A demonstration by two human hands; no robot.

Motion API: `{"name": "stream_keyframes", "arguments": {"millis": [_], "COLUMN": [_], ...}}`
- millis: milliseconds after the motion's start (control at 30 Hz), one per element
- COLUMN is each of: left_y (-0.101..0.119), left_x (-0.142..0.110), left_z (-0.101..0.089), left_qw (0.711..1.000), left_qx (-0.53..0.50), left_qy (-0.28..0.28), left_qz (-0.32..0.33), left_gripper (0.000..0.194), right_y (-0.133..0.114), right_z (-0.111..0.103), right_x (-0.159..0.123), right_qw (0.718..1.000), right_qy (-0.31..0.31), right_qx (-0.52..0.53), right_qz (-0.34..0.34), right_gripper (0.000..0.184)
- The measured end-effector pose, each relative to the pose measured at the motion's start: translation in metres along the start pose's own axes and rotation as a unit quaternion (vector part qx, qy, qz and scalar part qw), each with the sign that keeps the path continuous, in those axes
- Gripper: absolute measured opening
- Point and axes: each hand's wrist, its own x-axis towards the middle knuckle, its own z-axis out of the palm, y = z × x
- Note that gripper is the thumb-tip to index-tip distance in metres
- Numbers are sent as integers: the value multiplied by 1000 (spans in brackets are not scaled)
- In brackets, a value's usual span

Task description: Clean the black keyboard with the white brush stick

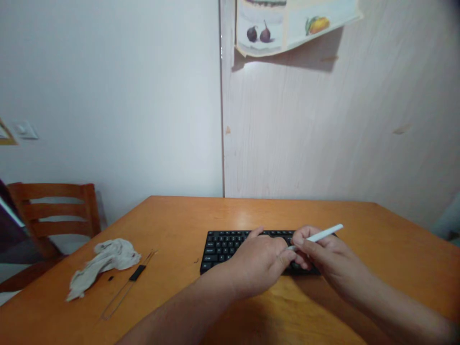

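Note:
A slim white pen-shaped tool (326, 233) slants up to the right over the black keyboard (219, 249). My right hand (328, 254) is closed round it, thumb and fingers gripping the shaft. Its narrow lower end points at my left hand (264, 261), whose thumb and fingertips pinch together at that tip; one other finger sticks out over the keys. What exactly lies between the left fingertips is partly hidden. Both hands are above the keyboard and cover much of its middle and right side.
On the table (172, 220), to the left, lie a crumpled whitish cloth (111, 256), a wire keycap puller (137, 273) with a black handle, and a small black piece (110, 278). A wooden chair (59, 211) stands beyond the left edge. A wall (161, 96) rises behind.

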Motion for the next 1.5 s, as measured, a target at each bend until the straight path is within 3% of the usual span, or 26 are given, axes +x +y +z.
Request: {"name": "stream_keyframes", "arguments": {"millis": [167, 300, 400, 500, 600, 700, 800, 867, 1000, 1500], "left_y": [-8, -32, -59, -83, -100, -108, -111, -111, -114, -143], "left_x": [-1, 0, -2, -15, -40, -67, -84, -89, -91, -93], "left_z": [-4, -15, -25, -31, -32, -29, -26, -24, -22, -15], "left_qw": [1000, 998, 993, 985, 985, 985, 982, 978, 975, 973], "left_qx": [-3, -22, -11, 14, 26, 54, 75, 81, 73, 30], "left_qy": [12, 33, 75, 105, 94, 22, -45, -61, -39, 37], "left_qz": [-1, -42, -89, -133, -145, -160, -168, -185, -204, -224], "left_gripper": [44, 48, 48, 47, 57, 113, 135, 138, 135, 125], "right_y": [1, -4, -1, 17, 41, 62, 77, 86, 97, 97], "right_z": [-3, -10, -21, -38, -55, -69, -78, -83, -86, -80], "right_x": [-1, 8, 13, 14, 10, 8, 12, 17, 24, 53], "right_qw": [999, 989, 972, 942, 907, 876, 850, 841, 833, 825], "right_qy": [40, 148, 223, 258, 249, 243, 234, 237, 238, 253], "right_qx": [23, 17, -69, -203, -320, -397, -454, -470, -485, -483], "right_qz": [4, -1, -33, -70, -110, -129, -126, -120, -116, -149], "right_gripper": [30, 30, 33, 40, 40, 41, 46, 48, 48, 47]}}
